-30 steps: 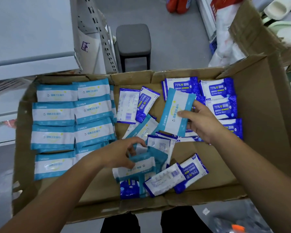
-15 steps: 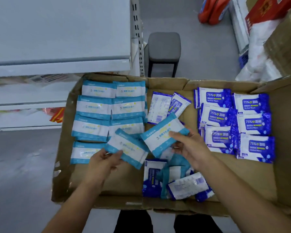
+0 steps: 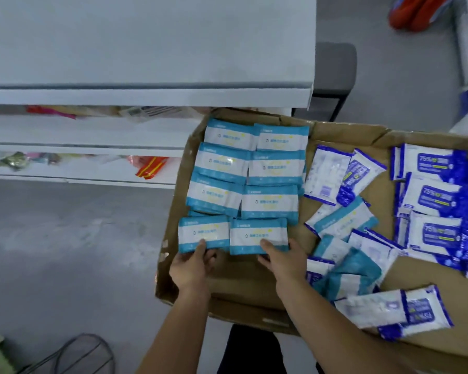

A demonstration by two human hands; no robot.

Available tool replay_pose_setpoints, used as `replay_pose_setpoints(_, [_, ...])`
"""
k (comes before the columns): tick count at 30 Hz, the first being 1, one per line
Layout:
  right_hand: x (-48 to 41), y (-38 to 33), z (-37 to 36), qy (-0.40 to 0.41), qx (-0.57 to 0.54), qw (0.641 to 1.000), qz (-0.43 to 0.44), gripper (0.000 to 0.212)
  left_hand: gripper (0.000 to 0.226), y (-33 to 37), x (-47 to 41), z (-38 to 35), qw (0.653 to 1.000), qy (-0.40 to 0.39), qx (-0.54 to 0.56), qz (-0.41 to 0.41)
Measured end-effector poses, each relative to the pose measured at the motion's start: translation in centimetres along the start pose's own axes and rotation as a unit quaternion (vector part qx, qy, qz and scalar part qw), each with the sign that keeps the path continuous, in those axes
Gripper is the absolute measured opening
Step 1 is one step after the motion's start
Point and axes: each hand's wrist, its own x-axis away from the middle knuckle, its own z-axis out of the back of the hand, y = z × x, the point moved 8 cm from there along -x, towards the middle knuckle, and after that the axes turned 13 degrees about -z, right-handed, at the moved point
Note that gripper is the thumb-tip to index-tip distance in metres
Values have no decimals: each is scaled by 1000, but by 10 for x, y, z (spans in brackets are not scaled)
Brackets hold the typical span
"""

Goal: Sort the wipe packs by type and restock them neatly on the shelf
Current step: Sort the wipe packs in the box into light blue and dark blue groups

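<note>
A flat cardboard box (image 3: 227, 290) holds wipe packs. Teal-and-white packs lie in two neat columns at its left; dark blue 75% alcohol packs (image 3: 432, 193) are stacked at its right, and a mixed loose pile (image 3: 346, 255) sits in the middle. My left hand (image 3: 193, 265) pinches the near edge of the front-left teal pack (image 3: 203, 233). My right hand (image 3: 281, 256) holds the near edge of the front-right teal pack (image 3: 257, 233), thumb on top. Both packs lie flat in the front row.
A white empty shelf board (image 3: 146, 97) juts out at upper left, with lower shelves of colourful goods beneath. A dark stool (image 3: 333, 76) stands behind the box. A wire basket rim (image 3: 84, 354) lies on the grey floor at lower left.
Both hands carried teal packs from the middle pile leftward and set them down as the front row of the teal columns. The camera view swung left.
</note>
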Motion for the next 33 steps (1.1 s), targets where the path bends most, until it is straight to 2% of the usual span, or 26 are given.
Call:
replay_pose_setpoints(4, [2, -11, 1, 28, 127, 990, 56, 40, 27, 9, -7, -2, 999, -12, -42, -27])
replay_pose_setpoints(7, [3, -4, 1, 10, 126, 992, 9, 50, 60, 17, -1, 4, 997, 2, -77, -32])
replay_pose_setpoints(8, [4, -3, 1, 4, 111, 994, -2, 53, 65, 18, 5, 6, 996, 11, -87, -27])
replay_pose_setpoints(11, [20, -14, 9, -20, 75, 997, 1, 52, 58, 20, 28, 8, 995, 34, -96, 2])
replay_pose_setpoints(13, [38, -35, 29, -22, 80, 996, 36, 37, 37, 32, 45, -7, 994, -16, -103, -37])
replay_pose_setpoints(14, [44, -50, 46, -7, 97, 992, 79, 23, 22, 39, 56, -21, 986, -69, -127, -82])
replay_pose_setpoints(15, [48, -68, 68, 17, 118, 984, 134, 10, 10, 46, 69, -40, 965, -137, -175, -142])
replay_pose_setpoints(16, [52, -87, 93, 51, 150, 968, 194, 3, 7, 52, 86, -63, 927, -207, -234, -207])
replay_pose_setpoints(17, [52, -103, 117, 90, 200, 945, 243, 4, 8, 54, 104, -88, 881, -272, -280, -266])
replay_pose_setpoints(19, [44, -128, 157, 138, 324, 891, 285, 5, 12, 43, 138, -137, 794, -372, -340, -340])
replay_pose_setpoints(21, [25, -134, 185, 146, 450, 846, 246, 20, 6, 13, 158, -180, 712, -434, -412, -367])
replay_pose_setpoints(23, [7, -126, 201, 153, 565, 787, 192, 41, 22, -20, 171, -208, 611, -458, -522, -380])
replay_pose_setpoints(24, [3, -122, 205, 156, 597, 764, 188, 48, 27, -33, 175, -215, 579, -452, -561, -382])
replay_pose_setpoints(25, [-1, -116, 206, 153, 606, 756, 195, 53, 29, -41, 178, -218, 567, -440, -585, -378])
replay_pose_setpoints(26, [-4, -110, 206, 146, 599, 758, 210, 57, 30, -47, 179, -219, 568, -425, -598, -372])
replay_pose_setpoints(28, [-6, -106, 205, 136, 571, 775, 234, 60, 34, -55, 176, -218, 591, -397, -602, -362])
replay_pose_setpoints(29, [-7, -108, 206, 139, 569, 770, 252, 60, 36, -57, 174, -217, 598, -384, -602, -364])
replay_pose_setpoints(32, [-4, -112, 201, 141, 608, 716, 313, 49, 50, -58, 168, -209, 600, -339, -601, -405])
replay_pose_setpoints(33, [-3, -110, 199, 130, 613, 708, 327, 43, 54, -59, 168, -205, 602, -331, -602, -407])
